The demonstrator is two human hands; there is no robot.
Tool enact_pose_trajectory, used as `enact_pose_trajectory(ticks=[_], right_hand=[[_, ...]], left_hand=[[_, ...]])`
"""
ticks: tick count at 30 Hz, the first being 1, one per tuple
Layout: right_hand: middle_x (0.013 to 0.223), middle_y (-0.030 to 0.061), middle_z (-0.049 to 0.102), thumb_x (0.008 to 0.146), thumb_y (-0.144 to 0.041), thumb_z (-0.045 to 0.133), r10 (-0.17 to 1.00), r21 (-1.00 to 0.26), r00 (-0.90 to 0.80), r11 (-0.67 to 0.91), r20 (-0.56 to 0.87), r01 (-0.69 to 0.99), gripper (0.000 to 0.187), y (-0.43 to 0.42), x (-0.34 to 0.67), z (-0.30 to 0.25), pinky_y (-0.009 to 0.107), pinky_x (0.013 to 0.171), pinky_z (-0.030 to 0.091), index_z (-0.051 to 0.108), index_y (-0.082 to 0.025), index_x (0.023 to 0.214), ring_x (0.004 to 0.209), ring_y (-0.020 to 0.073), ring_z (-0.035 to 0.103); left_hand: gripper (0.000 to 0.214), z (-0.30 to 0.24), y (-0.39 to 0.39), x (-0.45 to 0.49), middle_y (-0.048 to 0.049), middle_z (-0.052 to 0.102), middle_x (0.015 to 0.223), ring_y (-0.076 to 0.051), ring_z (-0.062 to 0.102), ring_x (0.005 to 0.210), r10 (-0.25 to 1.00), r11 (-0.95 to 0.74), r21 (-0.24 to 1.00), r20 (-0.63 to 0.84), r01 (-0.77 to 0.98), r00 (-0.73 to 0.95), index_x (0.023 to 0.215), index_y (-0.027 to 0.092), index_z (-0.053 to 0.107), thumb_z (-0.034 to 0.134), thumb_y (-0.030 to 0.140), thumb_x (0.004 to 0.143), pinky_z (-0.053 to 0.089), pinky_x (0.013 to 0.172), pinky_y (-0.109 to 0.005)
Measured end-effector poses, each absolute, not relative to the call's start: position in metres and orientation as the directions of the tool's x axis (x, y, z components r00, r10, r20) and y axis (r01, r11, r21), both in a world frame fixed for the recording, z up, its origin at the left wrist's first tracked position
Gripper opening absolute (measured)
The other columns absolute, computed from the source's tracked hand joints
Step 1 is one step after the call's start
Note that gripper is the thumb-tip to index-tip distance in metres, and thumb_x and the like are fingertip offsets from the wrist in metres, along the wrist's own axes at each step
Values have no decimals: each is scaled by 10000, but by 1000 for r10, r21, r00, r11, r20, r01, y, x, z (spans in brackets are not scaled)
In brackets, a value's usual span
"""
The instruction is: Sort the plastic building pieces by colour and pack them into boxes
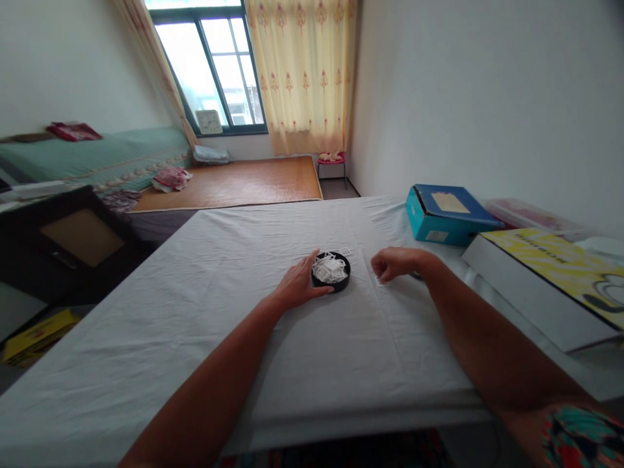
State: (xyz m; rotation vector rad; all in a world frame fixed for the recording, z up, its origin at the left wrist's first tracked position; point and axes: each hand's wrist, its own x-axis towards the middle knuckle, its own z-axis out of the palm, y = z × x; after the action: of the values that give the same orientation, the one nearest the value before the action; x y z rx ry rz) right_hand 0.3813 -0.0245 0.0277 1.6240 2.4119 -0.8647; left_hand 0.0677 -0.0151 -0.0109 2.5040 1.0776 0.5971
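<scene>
Left hand [296,286] is cupped around the side of the black dish [331,272] mid-table [195,312], fingers loosely spread, touching it. The dish is full of white bits [329,266]. Right hand [392,263] sits just beside it, fingers curled in; can't tell if they're pinching anything.

The white pieces [330,266] heaped in the black dish [341,283] were too small to identify. The left hand [298,284] covered the dish's near-left rim, and the curled right hand [391,262] hid whatever its fingertips pinched (if anything). The yellow-topped box [550,276] ran off the right edge.
</scene>
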Motion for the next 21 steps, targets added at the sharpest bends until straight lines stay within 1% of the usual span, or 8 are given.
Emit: enact_pose_trajectory(ticks=[3,5,9,11,14,17,19,21], right_hand=[[848,27,701,623,-323,719,810,-465,-447,250,-380,849,364,-23,376,29,229,618,436,649,-181,950,747,170,634],[919,34,700,590,-400,756,799,-463,-443,238,-406,854,487,-24,376,31,231,640,444,637,-191,1014,786,178,638],[831,26,683,513,-484,799,792,-341,-427,294,-437,893,451,-29,377,33,252,638,429,658,-188,822,747,185,615],[752,10,663,518,-465,800,787,-333,-445,321,-427,887,388,-30,376,32,256,623,417,645,-192,745,707,174,593],[689,-6,630,574,-411,768,800,-443,-485,313,-353,840,305,-24,370,27,241,582,405,650,-192,750,647,148,563],[693,-7,619,629,-411,726,883,-579,-425,244,-200,778,386,-6,355,22,229,532,401,672,-191,942,585,129,545],[762,19,644,632,-431,727,942,-609,-324,205,-91,766,465,10,342,19,230,523,410,669,-190,1025,579,127,551],[836,46,667,607,-414,749,967,-572,-254,198,-19,796,443,26,330,17,233,551,424,688,-187,983,613,132,569]], left_hand=[[1013,-11,-15,68,-177,378,1489,-309,377,1366,743,-653,463,239,599,625,1489,153,202,674,597,711,331,1111,-459],[1018,-9,-16,68,-181,386,1482,-315,382,1361,750,-645,465,235,606,619,1490,152,203,673,603,708,336,1105,-467],[1021,-7,-19,67,-185,409,1465,-326,408,1341,756,-636,478,231,606,612,1489,157,212,674,614,702,347,1092,-477],[1022,-7,-19,67,-182,410,1464,-327,411,1339,759,-632,482,225,606,611,1489,165,212,677,615,699,349,1090,-474],[1022,-8,-19,67,-176,400,1473,-327,399,1348,756,-634,483,224,604,615,1489,180,206,681,614,695,343,1089,-478],[1027,-9,-18,68,-179,404,1469,-324,400,1347,746,-647,484,246,589,618,1487,176,209,685,616,690,341,1090,-475],[1023,-10,-18,67,-180,413,1461,-324,408,1341,741,-654,486,259,580,619,1484,173,218,682,619,690,344,1088,-470],[1015,-10,-18,66,-178,416,1459,-327,412,1337,741,-654,488,263,578,617,1483,179,225,679,623,691,350,1082,-473]])
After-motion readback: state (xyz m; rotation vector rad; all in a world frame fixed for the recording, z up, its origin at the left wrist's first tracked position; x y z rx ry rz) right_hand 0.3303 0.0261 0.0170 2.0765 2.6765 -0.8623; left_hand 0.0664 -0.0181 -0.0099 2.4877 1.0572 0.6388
